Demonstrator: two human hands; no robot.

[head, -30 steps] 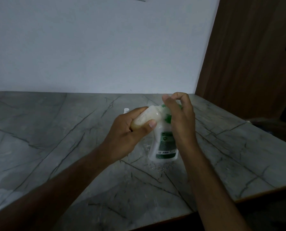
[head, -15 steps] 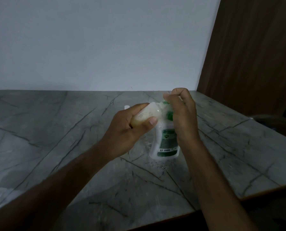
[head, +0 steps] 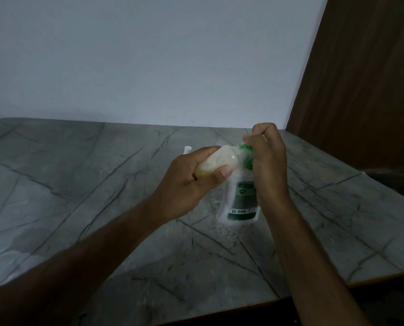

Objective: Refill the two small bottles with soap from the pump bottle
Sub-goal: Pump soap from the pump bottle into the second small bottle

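Filling step in hand, by the look of it. Left hand (head: 191, 182) grips a small bottle (head: 216, 161), fingers and thumb wrapped round its body, holding it tipped nearly sideways with its mouth up against the green pump head (head: 247, 156) of the pump bottle (head: 239, 198). Small bottle shows pale, cloudy contents; how full, cannot tell in this dim light.

Right hand (head: 267, 161) sits over the pump head, fingers curled down on it, which hides the nozzle. Whether it is mid-press cannot be told.

Pump bottle stands upright on the tabletop (head: 78, 184), toward the right far corner, well back from the near edge. Droplets or froth (head: 229, 232) lie on the tabletop around its base.

A small white object (head: 187, 149) stands behind the left hand, nearer the far edge; possibly the second small bottle or a cap, too hidden to say.

Judgement: the next move calls for keeping the small bottle's mouth snug under the nozzle while pressing, since the wet patch suggests soap misses easily. Once it is full enough, cap it and set it upright, then bring up the second bottle.
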